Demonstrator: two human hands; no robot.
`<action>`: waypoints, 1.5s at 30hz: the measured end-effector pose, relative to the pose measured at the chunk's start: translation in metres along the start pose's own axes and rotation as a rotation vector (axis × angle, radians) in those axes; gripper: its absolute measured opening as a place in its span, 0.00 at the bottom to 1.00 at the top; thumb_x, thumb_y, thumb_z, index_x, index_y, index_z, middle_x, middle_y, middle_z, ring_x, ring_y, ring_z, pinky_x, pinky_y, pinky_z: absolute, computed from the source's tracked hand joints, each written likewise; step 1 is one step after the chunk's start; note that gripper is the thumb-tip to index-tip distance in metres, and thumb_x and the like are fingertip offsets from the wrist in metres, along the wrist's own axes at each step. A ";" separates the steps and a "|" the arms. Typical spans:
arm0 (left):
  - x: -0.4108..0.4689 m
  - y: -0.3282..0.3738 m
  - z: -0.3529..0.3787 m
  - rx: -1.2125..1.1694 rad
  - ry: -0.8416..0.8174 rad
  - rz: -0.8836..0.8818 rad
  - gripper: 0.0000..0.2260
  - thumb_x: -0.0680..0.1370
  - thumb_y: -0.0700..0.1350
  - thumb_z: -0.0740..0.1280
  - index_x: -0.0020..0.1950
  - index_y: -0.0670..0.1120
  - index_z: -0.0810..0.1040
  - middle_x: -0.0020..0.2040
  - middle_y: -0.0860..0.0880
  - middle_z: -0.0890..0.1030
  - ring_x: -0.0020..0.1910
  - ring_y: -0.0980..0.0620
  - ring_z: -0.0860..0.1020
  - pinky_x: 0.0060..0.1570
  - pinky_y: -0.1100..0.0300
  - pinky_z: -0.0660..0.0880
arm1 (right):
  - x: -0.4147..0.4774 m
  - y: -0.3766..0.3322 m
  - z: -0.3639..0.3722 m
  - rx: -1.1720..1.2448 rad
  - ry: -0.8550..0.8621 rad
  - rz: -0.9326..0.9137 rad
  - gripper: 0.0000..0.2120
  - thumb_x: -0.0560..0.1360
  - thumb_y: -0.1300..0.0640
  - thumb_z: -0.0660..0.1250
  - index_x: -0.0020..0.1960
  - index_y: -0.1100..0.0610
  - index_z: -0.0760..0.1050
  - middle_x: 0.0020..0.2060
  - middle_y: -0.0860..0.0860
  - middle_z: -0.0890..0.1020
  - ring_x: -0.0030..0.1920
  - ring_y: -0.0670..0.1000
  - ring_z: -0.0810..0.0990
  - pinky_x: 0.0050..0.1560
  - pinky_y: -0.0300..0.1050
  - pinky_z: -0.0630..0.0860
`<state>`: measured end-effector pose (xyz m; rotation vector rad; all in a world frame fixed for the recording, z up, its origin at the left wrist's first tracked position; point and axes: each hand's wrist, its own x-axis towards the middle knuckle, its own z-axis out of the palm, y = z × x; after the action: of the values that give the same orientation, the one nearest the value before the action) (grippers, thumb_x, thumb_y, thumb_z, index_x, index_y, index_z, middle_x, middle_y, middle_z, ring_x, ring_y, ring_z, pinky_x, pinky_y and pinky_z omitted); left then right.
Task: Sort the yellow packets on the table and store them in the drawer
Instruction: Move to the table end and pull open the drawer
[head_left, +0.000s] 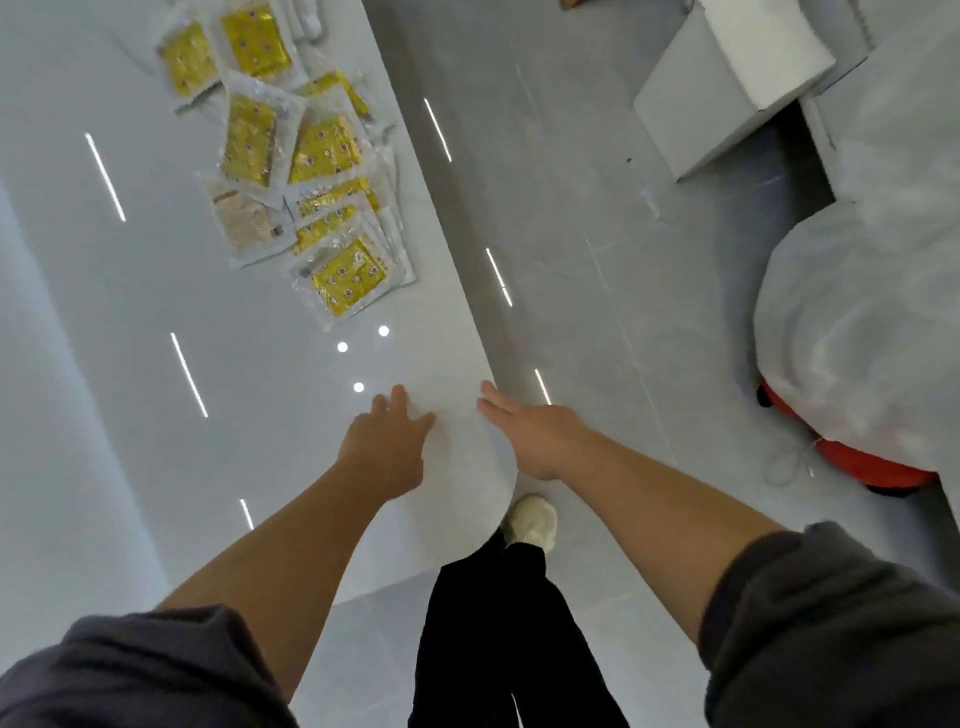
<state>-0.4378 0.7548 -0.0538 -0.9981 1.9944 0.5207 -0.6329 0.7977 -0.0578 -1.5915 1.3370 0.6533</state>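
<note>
Several yellow packets (324, 150) in clear wrappers lie scattered along the far right side of a glossy white table (156, 322). One pale beige packet (244, 221) lies among them. My left hand (387, 441) is stretched out over the table near its right edge, fingers straight, holding nothing. My right hand (530, 434) reaches out at the table's right edge, fingers straight, empty too. Both hands are well short of the nearest packet (348, 275). No drawer is in view.
The table's right edge runs diagonally from top centre down to my legs. Grey tiled floor (597, 260) lies to the right. A white box (727, 83) stands at the top right. A large plastic-covered bundle (857, 322) with a red base sits at the right.
</note>
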 end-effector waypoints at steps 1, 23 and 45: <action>0.004 0.001 -0.014 -0.033 0.071 -0.022 0.19 0.77 0.44 0.57 0.69 0.49 0.68 0.68 0.43 0.68 0.62 0.44 0.72 0.54 0.54 0.74 | 0.001 0.005 -0.008 0.026 -0.029 -0.025 0.34 0.78 0.64 0.56 0.78 0.46 0.48 0.76 0.38 0.40 0.67 0.51 0.71 0.57 0.46 0.72; 0.174 0.009 -0.201 -0.183 0.455 -0.394 0.12 0.76 0.44 0.59 0.57 0.42 0.73 0.55 0.43 0.77 0.54 0.44 0.74 0.53 0.51 0.71 | 0.101 0.177 -0.239 -0.027 -0.002 0.024 0.18 0.77 0.60 0.59 0.66 0.56 0.75 0.65 0.55 0.76 0.64 0.57 0.74 0.64 0.51 0.72; 0.264 -0.068 -0.198 -0.281 0.745 -0.494 0.36 0.71 0.42 0.56 0.78 0.38 0.49 0.78 0.39 0.48 0.78 0.41 0.47 0.72 0.36 0.42 | 0.354 0.098 -0.305 1.062 -0.034 0.167 0.22 0.78 0.63 0.62 0.71 0.57 0.68 0.63 0.56 0.77 0.60 0.55 0.77 0.58 0.54 0.78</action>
<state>-0.5713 0.4632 -0.1567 -2.0145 2.1945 0.1529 -0.6799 0.3666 -0.2567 -0.6086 1.4311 0.0007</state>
